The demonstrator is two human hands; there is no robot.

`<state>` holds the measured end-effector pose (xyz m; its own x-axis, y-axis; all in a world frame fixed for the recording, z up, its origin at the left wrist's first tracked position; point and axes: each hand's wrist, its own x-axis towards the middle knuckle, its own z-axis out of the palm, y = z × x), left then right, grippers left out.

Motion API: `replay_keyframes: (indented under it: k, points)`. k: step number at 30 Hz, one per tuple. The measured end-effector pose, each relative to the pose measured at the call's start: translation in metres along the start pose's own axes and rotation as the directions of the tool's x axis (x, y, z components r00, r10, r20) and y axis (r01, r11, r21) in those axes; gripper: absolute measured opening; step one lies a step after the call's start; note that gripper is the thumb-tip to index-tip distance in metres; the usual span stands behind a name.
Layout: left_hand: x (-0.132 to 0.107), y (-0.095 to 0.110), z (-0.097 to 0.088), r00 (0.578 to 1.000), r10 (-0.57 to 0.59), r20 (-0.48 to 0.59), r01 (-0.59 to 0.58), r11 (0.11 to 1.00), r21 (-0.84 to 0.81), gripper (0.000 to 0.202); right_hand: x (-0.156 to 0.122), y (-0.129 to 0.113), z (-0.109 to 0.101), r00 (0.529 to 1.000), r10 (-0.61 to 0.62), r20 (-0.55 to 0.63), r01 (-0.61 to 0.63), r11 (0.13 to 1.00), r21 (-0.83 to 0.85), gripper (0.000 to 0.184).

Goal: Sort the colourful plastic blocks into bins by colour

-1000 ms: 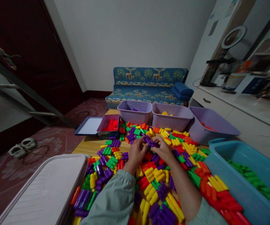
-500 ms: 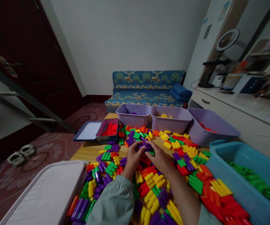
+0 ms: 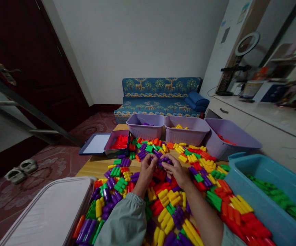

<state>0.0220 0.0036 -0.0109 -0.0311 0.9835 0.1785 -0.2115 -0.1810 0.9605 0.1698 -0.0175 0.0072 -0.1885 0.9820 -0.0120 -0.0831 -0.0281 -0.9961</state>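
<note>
Both hands are close together over the middle of a wooden table covered with plastic building blocks in purple, green, yellow, red and orange. My right hand pinches a purple building block between thumb and fingers. Just left of it, my left hand has its fingers curled together, with a bit of purple showing at the fingertips. How much of that purple belongs to a second held block is hard to see. Below the hands lie red blocks and yellow blocks.
Lilac bins with purple, yellow and red blocks line the far side. A blue bin of green blocks stands right. A tin of red blocks sits far left. A whitish lid lies near left.
My hands have drawn slightly apart, and the purple block in my right hand shows more clearly. The camera view has shifted slightly.
</note>
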Motion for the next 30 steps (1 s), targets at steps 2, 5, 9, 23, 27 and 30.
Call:
replay_keyframes:
  k: [2,5,9,23,27,30]
  points:
    - [0.002,0.0,-0.006,0.992,0.03,-0.121,-0.024,0.998,0.055,0.038,-0.001,-0.002,0.0,1.0,0.002,-0.015,-0.001,1.0,0.027,0.033]
    - [0.003,0.003,-0.013,0.963,0.061,-0.262,-0.033,0.993,0.109,0.039,-0.002,-0.005,0.002,0.998,-0.041,-0.044,0.04,0.999,-0.015,0.032]
    - [0.0,0.005,-0.01,0.979,-0.055,-0.196,0.06,0.998,0.02,0.043,-0.004,-0.007,0.007,0.992,-0.097,-0.08,0.091,0.994,-0.067,0.037]
    - [-0.01,0.017,0.005,0.99,0.04,0.134,-0.08,0.948,0.307,0.045,-0.002,0.005,0.016,0.987,-0.15,0.049,0.149,0.782,-0.605,0.053]
    - [-0.007,0.013,0.007,0.996,0.079,0.051,-0.089,0.966,0.243,0.034,-0.002,0.011,0.019,0.985,-0.173,0.013,0.151,0.815,-0.559,0.062]
    - [-0.004,0.011,0.006,0.997,0.073,-0.023,-0.069,0.984,0.167,0.033,-0.002,0.013,0.022,0.983,-0.184,0.015,0.17,0.873,-0.457,0.066]
